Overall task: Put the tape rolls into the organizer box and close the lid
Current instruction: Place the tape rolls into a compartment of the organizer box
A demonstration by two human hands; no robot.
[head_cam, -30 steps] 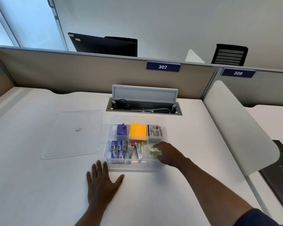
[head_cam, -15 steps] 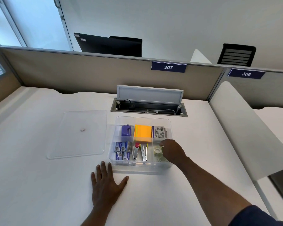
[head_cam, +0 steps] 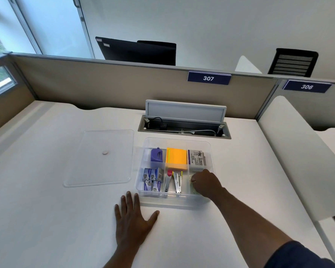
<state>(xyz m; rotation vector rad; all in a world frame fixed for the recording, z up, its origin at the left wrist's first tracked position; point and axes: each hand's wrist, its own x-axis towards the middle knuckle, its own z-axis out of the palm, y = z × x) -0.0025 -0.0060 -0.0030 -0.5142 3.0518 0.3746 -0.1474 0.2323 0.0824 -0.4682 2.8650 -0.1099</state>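
Observation:
The clear organizer box (head_cam: 174, 202) stands open on the white desk. My right hand (head_cam: 207, 183) reaches into its front right compartment, fingers curled down on a pale tape roll (head_cam: 191, 180). The hand hides most of the roll and most of that compartment. My left hand (head_cam: 132, 219) lies flat on the desk with fingers spread, just in front of the box's left corner and holding nothing. The clear lid (head_cam: 99, 157) lies flat on the desk to the left of the box, apart from it.
Other compartments hold a purple sharpener (head_cam: 156, 155), orange sticky notes (head_cam: 176, 159), a staple pack (head_cam: 196, 160), blue boxes (head_cam: 152, 178) and staplers (head_cam: 174, 182). An open cable tray (head_cam: 184, 129) sits behind the box. A white divider panel (head_cam: 298, 155) stands at the right.
My right hand has shifted left and down over the tape roll that showed beside it half a second ago. The left hand has stayed flat on the desk.

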